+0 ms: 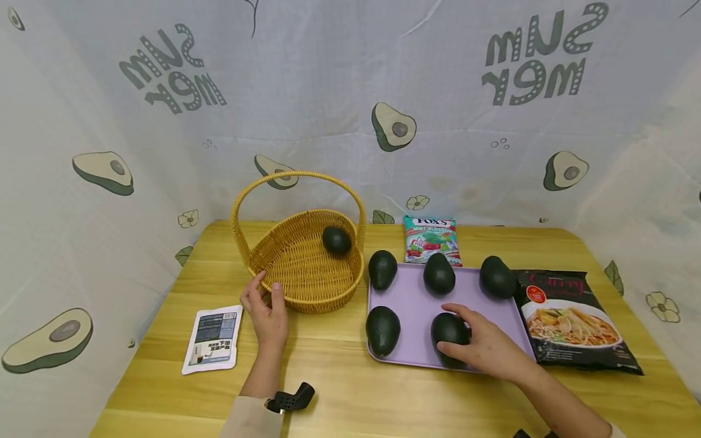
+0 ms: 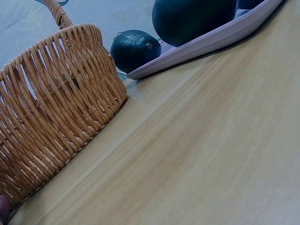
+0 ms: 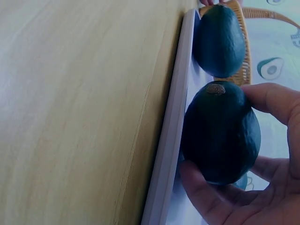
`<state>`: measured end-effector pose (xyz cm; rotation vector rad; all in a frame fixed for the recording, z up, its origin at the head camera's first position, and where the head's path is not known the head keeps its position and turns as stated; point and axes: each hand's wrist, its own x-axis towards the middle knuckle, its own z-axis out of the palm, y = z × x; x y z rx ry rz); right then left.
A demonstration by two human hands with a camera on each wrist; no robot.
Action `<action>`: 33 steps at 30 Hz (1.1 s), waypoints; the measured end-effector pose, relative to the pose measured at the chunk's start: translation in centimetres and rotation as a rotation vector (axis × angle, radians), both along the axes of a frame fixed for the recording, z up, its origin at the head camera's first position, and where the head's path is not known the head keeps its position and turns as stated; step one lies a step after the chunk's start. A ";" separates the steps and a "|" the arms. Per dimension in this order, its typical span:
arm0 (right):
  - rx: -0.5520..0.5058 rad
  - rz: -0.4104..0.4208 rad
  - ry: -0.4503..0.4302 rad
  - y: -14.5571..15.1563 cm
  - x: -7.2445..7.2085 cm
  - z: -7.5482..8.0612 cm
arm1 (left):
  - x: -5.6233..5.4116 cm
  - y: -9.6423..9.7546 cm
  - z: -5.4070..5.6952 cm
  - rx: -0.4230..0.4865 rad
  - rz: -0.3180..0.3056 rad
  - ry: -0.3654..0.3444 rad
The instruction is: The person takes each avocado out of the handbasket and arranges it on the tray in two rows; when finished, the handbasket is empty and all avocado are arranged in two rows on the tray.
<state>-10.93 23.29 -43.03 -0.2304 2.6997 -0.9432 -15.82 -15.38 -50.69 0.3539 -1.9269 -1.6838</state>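
My right hand grips a dark green avocado at the front of the lilac tray. In the right wrist view the thumb and fingers curve round this avocado, its stem scar facing the camera. My left hand touches the near left side of the yellow wicker basket, thumb and fingers spread apart at the rim. Only a fingertip of it shows in the left wrist view, low beside the woven wall. One avocado lies inside the basket, toward its right side.
Several more avocados, such as the front left one, lie on the tray. A FOX'S candy bag is behind it, and a black noodle packet touches its right side. Left of my left hand lies a white pouch. The basket's tall handle arches upward.
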 end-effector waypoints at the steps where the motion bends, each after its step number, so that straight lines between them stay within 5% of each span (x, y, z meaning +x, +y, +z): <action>1: -0.002 0.001 -0.002 0.0 0.0 0.0 | 0.0 0.0 0.0 0.000 0.000 0.001; 18: 0.028 0.024 0.040 0.1 -0.5 1.6 | 0.0 0.1 0.1 -0.008 0.005 -0.002; 33: 0.076 0.127 0.231 -5.9 -3.0 8.8 | -0.1 0.0 -0.1 0.008 0.008 -0.021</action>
